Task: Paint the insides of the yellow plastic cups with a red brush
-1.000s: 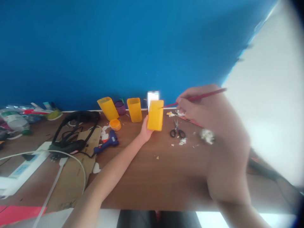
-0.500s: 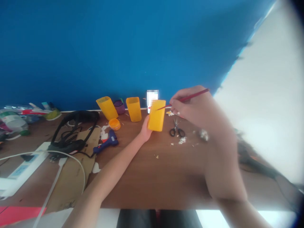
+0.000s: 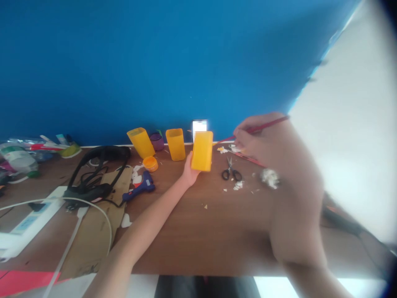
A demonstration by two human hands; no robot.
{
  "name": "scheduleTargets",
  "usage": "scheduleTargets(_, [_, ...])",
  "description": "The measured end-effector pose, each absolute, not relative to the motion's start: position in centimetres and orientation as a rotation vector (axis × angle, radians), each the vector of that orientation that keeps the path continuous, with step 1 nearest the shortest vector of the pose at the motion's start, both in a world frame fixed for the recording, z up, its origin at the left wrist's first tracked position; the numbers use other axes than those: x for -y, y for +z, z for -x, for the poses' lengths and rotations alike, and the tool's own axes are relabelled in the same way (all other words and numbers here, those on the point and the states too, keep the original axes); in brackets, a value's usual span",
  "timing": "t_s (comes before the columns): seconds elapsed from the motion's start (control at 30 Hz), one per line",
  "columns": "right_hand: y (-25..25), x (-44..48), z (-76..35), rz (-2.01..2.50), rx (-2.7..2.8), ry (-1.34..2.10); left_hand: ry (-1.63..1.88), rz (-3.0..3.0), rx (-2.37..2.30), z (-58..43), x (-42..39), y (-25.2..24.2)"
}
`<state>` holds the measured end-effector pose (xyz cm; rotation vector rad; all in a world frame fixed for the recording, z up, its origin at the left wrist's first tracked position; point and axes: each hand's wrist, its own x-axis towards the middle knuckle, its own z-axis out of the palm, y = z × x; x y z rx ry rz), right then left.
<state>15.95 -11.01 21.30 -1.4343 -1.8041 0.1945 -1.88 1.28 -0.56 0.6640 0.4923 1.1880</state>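
Observation:
My left hand [image 3: 189,170] reaches across the wooden table [image 3: 192,227] and grips a yellow-orange cup [image 3: 202,151], holding it up from behind. My right hand [image 3: 263,142] is closed in a pinch on a thin red paintbrush [image 3: 263,125]; the brush tip points left and sits just right of the cup's upper edge. Two more yellow cups [image 3: 141,142] [image 3: 175,143] stand by the blue wall, the left one tilted. An open orange paint pot [image 3: 150,163] lies near them.
Small scissors [image 3: 230,170] and white paper scraps [image 3: 269,177] lie right of the cup. A blue glue gun [image 3: 139,185], black cables [image 3: 96,174], cardboard [image 3: 99,215] and a white power strip [image 3: 27,217] fill the left. A purple pot [image 3: 157,140] stands by the wall.
My right hand has drawn back to the right, pulling the brush tip off the cup's face after moving in half a second ago. My left hand keeps the cup almost still.

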Motion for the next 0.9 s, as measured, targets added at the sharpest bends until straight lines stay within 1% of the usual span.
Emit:
scheduleTargets(0.1, [21.3,10.8,-15.6,1.375,1.773,0.266,1.198,-0.678,-0.527,1.7,-1.4,-0.9])
scheduleTargets(0.27, [20.4,9.3,-14.5,1.282,1.898,0.356,1.221,-0.709,-0.523,1.4,-1.4,-1.1])
scheduleTargets(0.5, [20.4,9.3,-14.9,1.36,1.859,0.292,1.212,-0.675,-0.51,1.8,-1.5,-1.0])
scheduleTargets(0.77, [20.9,10.0,-16.1,1.507,1.838,0.054,1.186,-0.679,-0.487,2.1,-1.4,-0.8])
scheduleTargets(0.83, [21.0,10.3,-16.3,1.492,1.787,0.045,1.193,-0.688,-0.487,2.0,-1.4,-0.9])
scheduleTargets(0.9, [21.2,10.7,-16.2,1.431,1.742,0.107,1.2,-0.698,-0.493,1.9,-1.5,-1.1])
